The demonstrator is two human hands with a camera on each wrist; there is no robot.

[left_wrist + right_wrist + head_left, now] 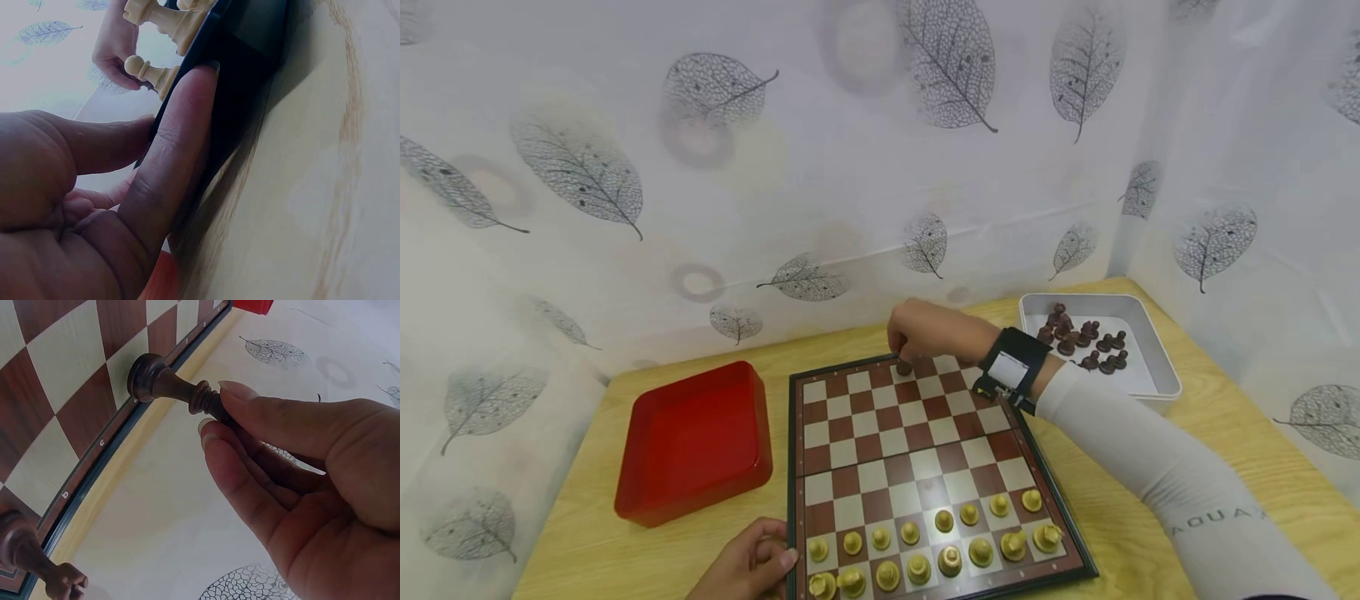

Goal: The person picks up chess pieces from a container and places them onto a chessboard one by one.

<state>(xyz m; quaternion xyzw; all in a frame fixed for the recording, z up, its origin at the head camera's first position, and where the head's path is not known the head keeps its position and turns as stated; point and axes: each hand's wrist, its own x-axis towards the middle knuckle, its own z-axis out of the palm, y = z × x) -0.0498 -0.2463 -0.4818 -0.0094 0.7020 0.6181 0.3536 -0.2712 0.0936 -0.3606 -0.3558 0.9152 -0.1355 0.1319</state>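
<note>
Curtain [820,167] with grey leaf prints wraps the back and right of the scene, and below it a pale wooden table [1210,433] carries everything. Chessboard [917,467] sits dead centre, brown and cream squares inside a dark frame. At nine o'clock from the board lies a red tray [696,442], just beside the board's left edge. At two o'clock, near the table's back right corner, a white tray [1150,379] holds a cluster of dark pieces [1086,337].

Down at six o'clock on the board, two rows of cream pieces [925,550] stand along the near edge, upright on their squares.

Right arm in a pale sleeve [1157,467] reaches across from four o'clock, a black wrist strap [1013,367] on it. The right hand [928,329] is up at twelve o'clock over the board's far edge, and its fingertips [234,394] are clamped on the top of a dark pawn [172,384]. The right wrist view shows that pawn's round base meeting a square in the far row, right against the board's frame, fingers pinched together round its head. Another dark piece [28,556] stands on that same far row, apart from the pinched one.

Left hand [748,567] is at seven o'clock, at the board's near left corner. The left wrist view shows one straight finger [165,162] pressed flat along the dark frame, the other fingers loosely relaxed and holding nothing
</note>
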